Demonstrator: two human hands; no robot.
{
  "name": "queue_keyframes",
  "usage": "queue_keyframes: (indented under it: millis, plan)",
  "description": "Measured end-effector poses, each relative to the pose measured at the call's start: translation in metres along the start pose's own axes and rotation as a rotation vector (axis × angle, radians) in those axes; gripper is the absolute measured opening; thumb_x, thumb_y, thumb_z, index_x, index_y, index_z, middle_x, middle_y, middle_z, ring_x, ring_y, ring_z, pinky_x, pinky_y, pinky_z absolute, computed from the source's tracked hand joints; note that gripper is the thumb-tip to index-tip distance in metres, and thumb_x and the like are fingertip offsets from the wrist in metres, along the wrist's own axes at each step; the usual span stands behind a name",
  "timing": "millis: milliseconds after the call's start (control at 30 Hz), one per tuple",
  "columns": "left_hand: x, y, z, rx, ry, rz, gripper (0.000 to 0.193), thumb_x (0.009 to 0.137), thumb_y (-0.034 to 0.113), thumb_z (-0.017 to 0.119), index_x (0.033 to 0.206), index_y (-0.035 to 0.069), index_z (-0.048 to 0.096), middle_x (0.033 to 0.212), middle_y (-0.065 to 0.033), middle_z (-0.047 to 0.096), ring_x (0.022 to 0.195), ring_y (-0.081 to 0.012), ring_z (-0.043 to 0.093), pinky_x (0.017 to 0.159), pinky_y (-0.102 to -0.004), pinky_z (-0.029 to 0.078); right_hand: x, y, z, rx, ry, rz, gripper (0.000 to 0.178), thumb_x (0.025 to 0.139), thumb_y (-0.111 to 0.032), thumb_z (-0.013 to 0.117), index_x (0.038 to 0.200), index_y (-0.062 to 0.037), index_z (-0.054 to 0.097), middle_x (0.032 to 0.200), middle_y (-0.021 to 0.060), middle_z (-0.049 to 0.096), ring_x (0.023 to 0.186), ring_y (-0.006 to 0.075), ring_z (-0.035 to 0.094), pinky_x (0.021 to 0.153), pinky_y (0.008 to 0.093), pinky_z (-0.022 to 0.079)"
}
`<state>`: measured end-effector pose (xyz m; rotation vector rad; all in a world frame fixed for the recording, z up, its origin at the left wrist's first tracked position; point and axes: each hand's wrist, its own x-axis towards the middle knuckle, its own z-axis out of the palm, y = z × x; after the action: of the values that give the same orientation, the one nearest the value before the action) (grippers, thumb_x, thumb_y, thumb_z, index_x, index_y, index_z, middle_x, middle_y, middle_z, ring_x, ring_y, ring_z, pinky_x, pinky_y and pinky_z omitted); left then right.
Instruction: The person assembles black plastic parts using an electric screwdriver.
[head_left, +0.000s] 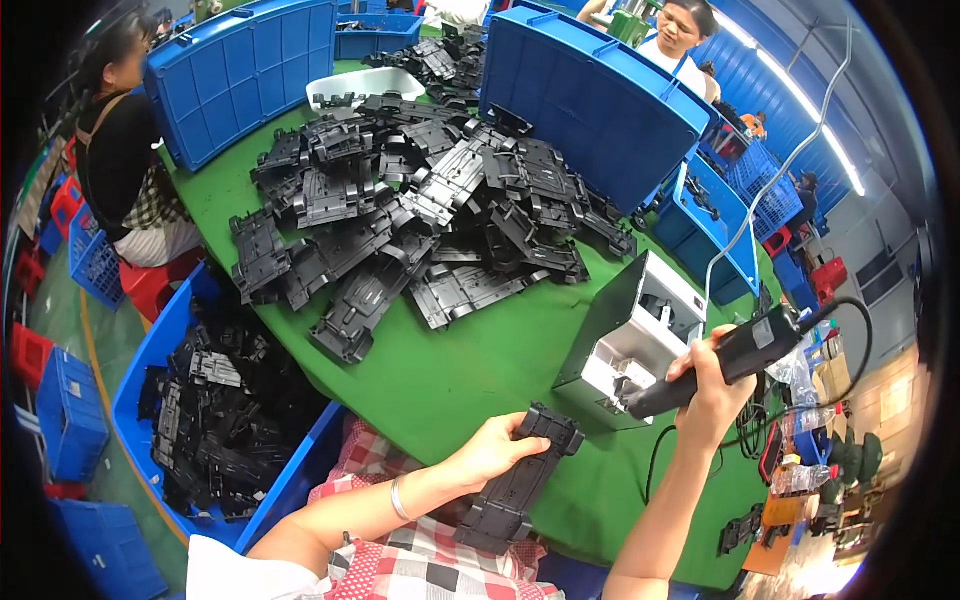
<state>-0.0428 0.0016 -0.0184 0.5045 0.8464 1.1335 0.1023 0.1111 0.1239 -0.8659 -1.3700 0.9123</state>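
Observation:
My left hand (497, 452) grips a black plastic vehicle chassis (508, 497) near its upper end, thumb lying across it. The chassis is tilted over my lap at the table's front edge. In my right hand (712, 392) is a black corded electric screwdriver (758, 346), fingers wrapped round its body. Its tip points down and left, at the front opening of a small white-and-grey box-shaped screw feeder (625, 335). Whether the tip touches a screw there is too small to tell. A large heap of similar black chassis (440, 190) covers the table beyond my hands.
The table has a green cover (450, 375). Two blue crates stand on edge behind the heap, one left (245, 85) and one right (590, 110). A blue bin (135, 400) of black parts sits at my left. The screwdriver's cord (866, 350) loops at right. People sit nearby.

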Motion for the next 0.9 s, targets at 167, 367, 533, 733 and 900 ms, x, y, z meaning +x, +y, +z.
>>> queue_keyframes:
  millis: [167,367,533,733,900]
  plan:
    - [0.003,-0.001,0.001,0.018,-0.014,0.01,0.023,0.081,0.008,0.059,0.102,-0.002,0.056,0.088,-0.006,0.061,0.075,-0.0107,0.057,0.069,-0.0254,0.048,-0.031,0.01,-0.01,0.203,0.053,-0.035,0.024,0.077,0.002,0.053,0.1,0.0006,0.043,0.063,0.0062,0.046,0.048,0.0164,0.048,0.048,0.0276,0.043]
    - [0.003,0.003,0.002,0.066,-0.024,0.013,0.024,0.081,0.01,0.06,0.101,-0.002,0.056,0.088,-0.0056,0.061,0.075,-0.0106,0.057,0.068,-0.0253,0.048,-0.038,-0.004,-0.011,0.159,0.12,-0.325,0.027,0.076,0.002,0.053,0.101,-0.0007,0.043,0.064,0.0067,0.046,0.049,0.0155,0.046,0.049,0.0264,0.042]
    - [0.004,0.003,0.001,0.065,-0.019,-0.001,0.024,0.08,0.011,0.062,0.1,-0.001,0.056,0.086,-0.0055,0.06,0.073,-0.0105,0.056,0.067,-0.0257,0.048,-0.02,-0.006,-0.003,0.051,0.14,-0.363,0.031,0.072,0.007,0.051,0.102,0.0017,0.04,0.065,0.0088,0.047,0.049,0.0174,0.05,0.049,0.0295,0.046]
    - [0.002,0.002,0.001,0.054,-0.007,0.0,0.023,0.08,0.01,0.062,0.101,0.0,0.057,0.087,-0.0048,0.061,0.073,-0.0103,0.057,0.066,-0.0255,0.048,0.001,0.001,0.008,-0.047,0.002,-0.145,0.023,0.077,0.005,0.052,0.098,0.0026,0.043,0.064,0.006,0.047,0.05,0.0142,0.05,0.051,0.0271,0.045]
    - [0.005,-0.001,-0.001,0.061,-0.018,0.033,0.024,0.08,0.01,0.062,0.101,-0.001,0.056,0.087,-0.0056,0.061,0.073,-0.0105,0.057,0.066,-0.0255,0.049,0.018,0.016,-0.014,0.098,-0.028,0.175,0.023,0.075,0.002,0.056,0.095,0.0,0.046,0.062,0.0054,0.048,0.048,0.0154,0.05,0.046,0.0287,0.045]
